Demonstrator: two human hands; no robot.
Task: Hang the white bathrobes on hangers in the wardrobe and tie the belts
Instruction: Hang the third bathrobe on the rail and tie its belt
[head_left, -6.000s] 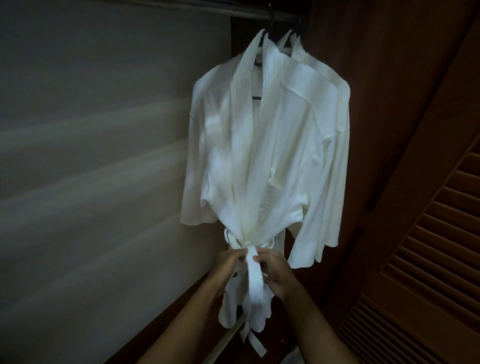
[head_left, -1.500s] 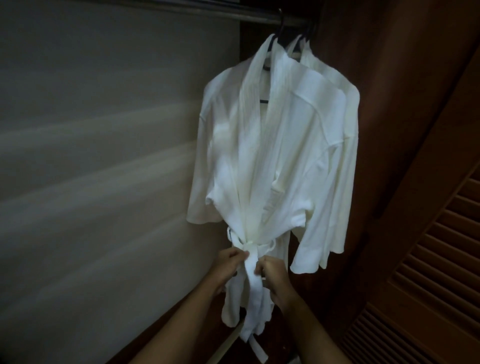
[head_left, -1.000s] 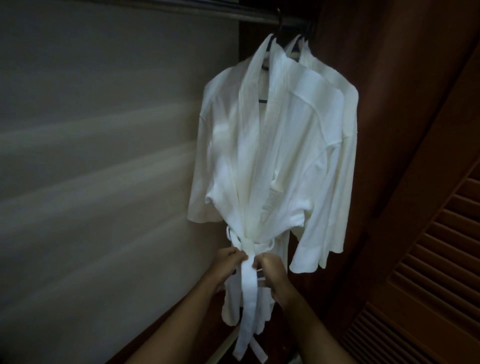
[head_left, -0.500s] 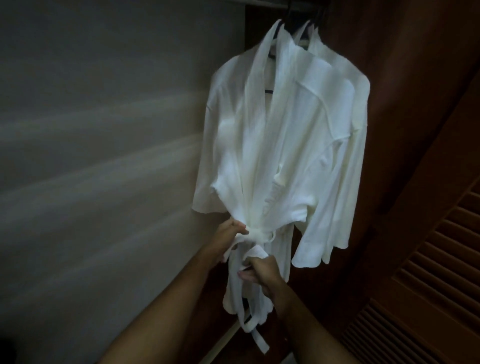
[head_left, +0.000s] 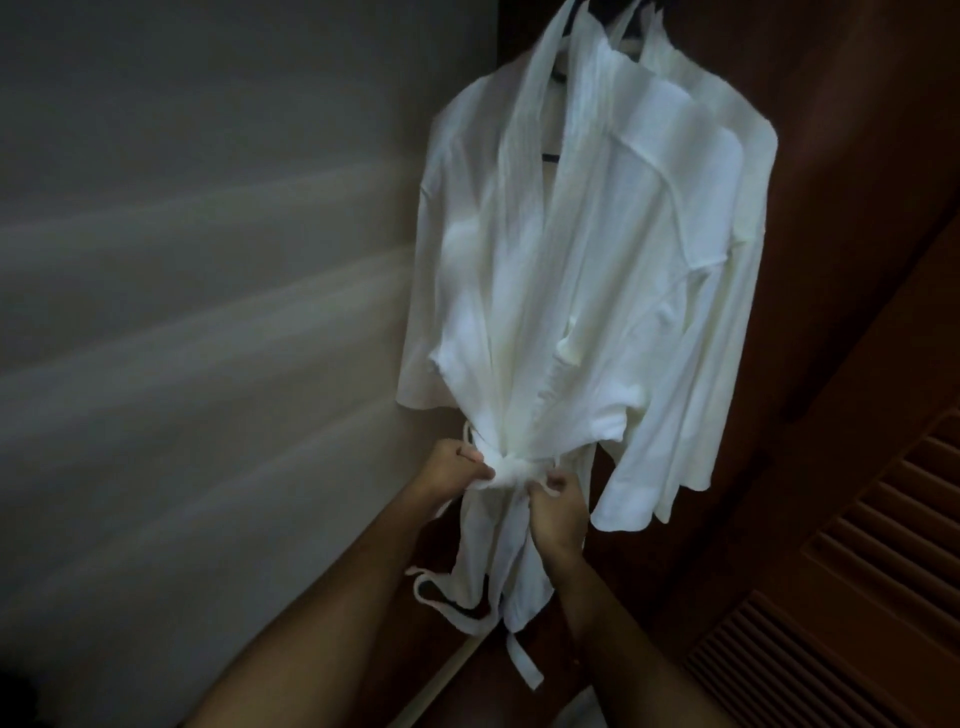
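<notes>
- Two hands on the knot: left hand (head_left: 457, 467) and right hand (head_left: 556, 506) each pinch the white fabric belt (head_left: 511, 473).
- Front white cotton bathrobe (head_left: 561, 291) hangs at 12 o'clock.
- I'd pull both ends evenly, knot centred.

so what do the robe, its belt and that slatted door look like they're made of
The robe looks like soft matte white cloth, perhaps cotton: it drapes in loose folds; the weave is too blurred to tell. The belt, pinched by the left hand and right hand, looks like the same fabric, bunched at the waist. The door looks like dark reddish-brown wood with a dull sheen on its slats.
</notes>
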